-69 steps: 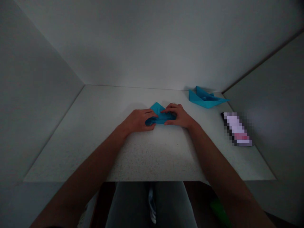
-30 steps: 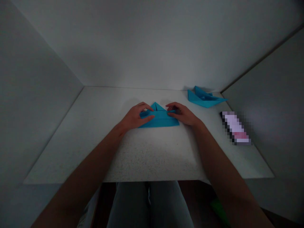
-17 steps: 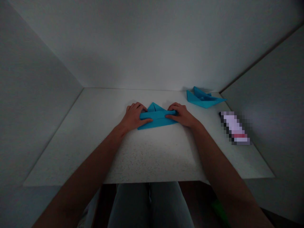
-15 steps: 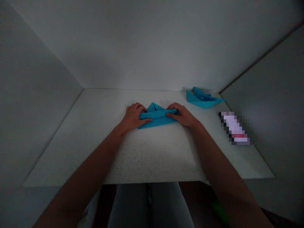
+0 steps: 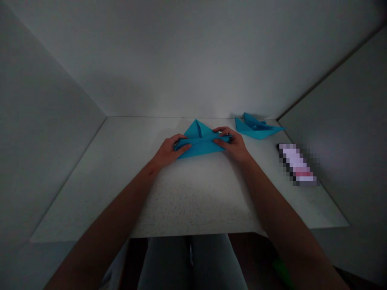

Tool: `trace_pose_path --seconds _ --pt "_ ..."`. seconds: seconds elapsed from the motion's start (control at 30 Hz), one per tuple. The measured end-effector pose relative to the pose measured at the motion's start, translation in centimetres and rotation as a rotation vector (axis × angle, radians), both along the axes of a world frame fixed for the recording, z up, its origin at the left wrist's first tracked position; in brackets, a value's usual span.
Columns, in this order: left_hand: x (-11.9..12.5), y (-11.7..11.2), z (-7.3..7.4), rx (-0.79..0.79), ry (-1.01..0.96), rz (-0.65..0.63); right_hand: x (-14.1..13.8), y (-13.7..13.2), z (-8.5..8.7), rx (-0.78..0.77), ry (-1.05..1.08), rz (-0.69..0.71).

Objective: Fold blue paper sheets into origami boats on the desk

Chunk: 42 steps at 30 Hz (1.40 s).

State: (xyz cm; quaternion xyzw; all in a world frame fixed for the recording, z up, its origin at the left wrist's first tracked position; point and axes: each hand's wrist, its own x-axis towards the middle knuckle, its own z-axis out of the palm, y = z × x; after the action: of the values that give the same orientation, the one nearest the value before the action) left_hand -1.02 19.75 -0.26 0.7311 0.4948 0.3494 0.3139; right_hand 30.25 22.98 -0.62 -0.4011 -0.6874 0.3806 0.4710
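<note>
A blue sheet of folded paper [image 5: 202, 146] is between my hands near the middle of the table, its pointed flap standing up at the back. On its left end, my left hand [image 5: 169, 151] grips with the thumb in front and the fingers behind. My right hand [image 5: 234, 143] pinches the right end, its thumb on the near face and fingers over the far side. Parts of both ends are covered by the fingers. A finished-looking blue paper boat [image 5: 259, 129] rests apart from my hands at the back right.
A phone [image 5: 296, 161], blurred by pixelation, lies on the right of the white table [image 5: 193, 201]. Walls enclose the table at the back [image 5: 181, 60], left and right. My legs [image 5: 190, 262] are below its front edge.
The paper's middle strip, folded up as a band before, now opens out and more of the pointed flap shows behind it. Both hands keep hold of the ends with slightly shifted fingers.
</note>
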Motion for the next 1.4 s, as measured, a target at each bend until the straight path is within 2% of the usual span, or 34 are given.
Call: trace_pose_path --seconds 0.17,0.3,0.37,0.53,0.63,0.77,0.87,0.93,1.07,1.2,1.3,1.4 --pt "0.0 0.2 0.0 0.099 -0.018 0.072 -0.1 0.1 -0.1 0.000 -0.019 -0.007" --pt "0.1 0.3 0.0 0.155 -0.058 0.076 0.0 0.3 -0.4 -0.108 -0.005 0.015" --pt "0.1 0.3 0.0 0.169 -0.085 0.061 0.0 0.1 -0.2 -0.121 -0.029 0.065" --pt "0.3 0.1 0.1 0.217 -0.128 -0.019 -0.1 -0.7 0.8 -0.041 -0.155 0.234" --pt "0.4 0.2 -0.1 0.193 -0.151 0.006 -0.1 -0.7 0.7 -0.067 -0.153 0.142" --pt "0.3 0.2 -0.2 0.145 -0.165 0.101 0.0 0.0 -0.4 -0.179 -0.071 -0.009" --pt "0.2 0.2 -0.4 0.122 -0.208 0.182 -0.1 0.4 -0.9 -0.128 -0.009 -0.072" --pt "0.3 0.3 -0.6 0.083 -0.293 0.203 -0.3 0.5 -0.8 -0.121 0.053 -0.064" --pt "0.3 0.4 -1.1 0.077 -0.417 0.185 -0.4 0.2 -0.5 -0.205 0.183 -0.025" --pt "0.0 0.6 -1.2 0.165 -0.320 0.172 -0.2 0.6 -0.8 -0.127 0.174 -0.098" --pt "-0.4 1.0 -1.2 0.151 -0.276 0.076 0.3 1.2 -0.8 -0.077 0.165 -0.208" --pt "-0.7 1.4 -1.6 0.103 -0.300 -0.043 1.1 1.4 -0.3 -0.196 0.306 -0.173"
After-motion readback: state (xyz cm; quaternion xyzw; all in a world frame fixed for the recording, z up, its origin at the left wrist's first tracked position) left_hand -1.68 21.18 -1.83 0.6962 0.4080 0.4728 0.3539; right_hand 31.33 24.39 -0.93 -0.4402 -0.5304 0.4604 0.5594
